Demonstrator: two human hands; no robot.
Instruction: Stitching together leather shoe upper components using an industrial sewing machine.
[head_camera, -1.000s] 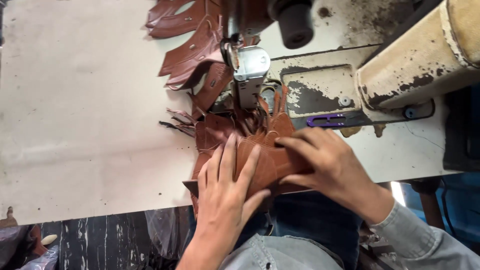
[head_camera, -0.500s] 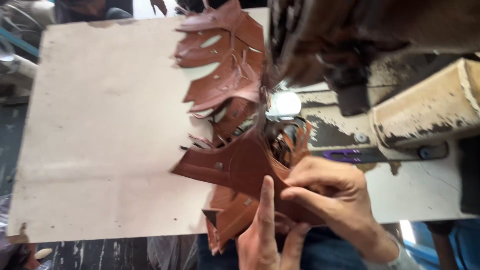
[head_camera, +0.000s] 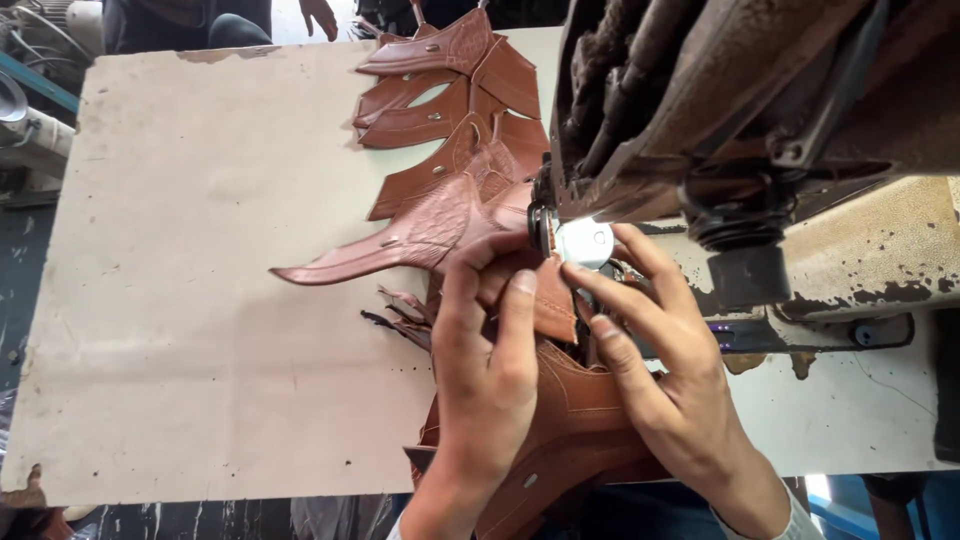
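Note:
Brown leather pieces (head_camera: 440, 230) lie in a chain from the far table edge down to the sewing machine's needle area (head_camera: 580, 245). My left hand (head_camera: 490, 370) presses flat on a leather piece (head_camera: 550, 300) just left of the presser foot, fingers pointing away from me. My right hand (head_camera: 660, 350) pinches the same piece at the needle, fingertips next to the bright metal foot. More stitched leather (head_camera: 570, 420) hangs under both hands toward my lap.
The worn industrial sewing machine head (head_camera: 760, 110) overhangs the upper right. A pale, stained table top (head_camera: 200, 280) spreads to the left. Another person's hand (head_camera: 320, 15) shows at the far edge, with clutter at top left (head_camera: 30, 110).
The view has risen and shifted, so the machine head now fills the upper right. Both hands have moved up to the needle, and a long pointed leather piece now lies to the left.

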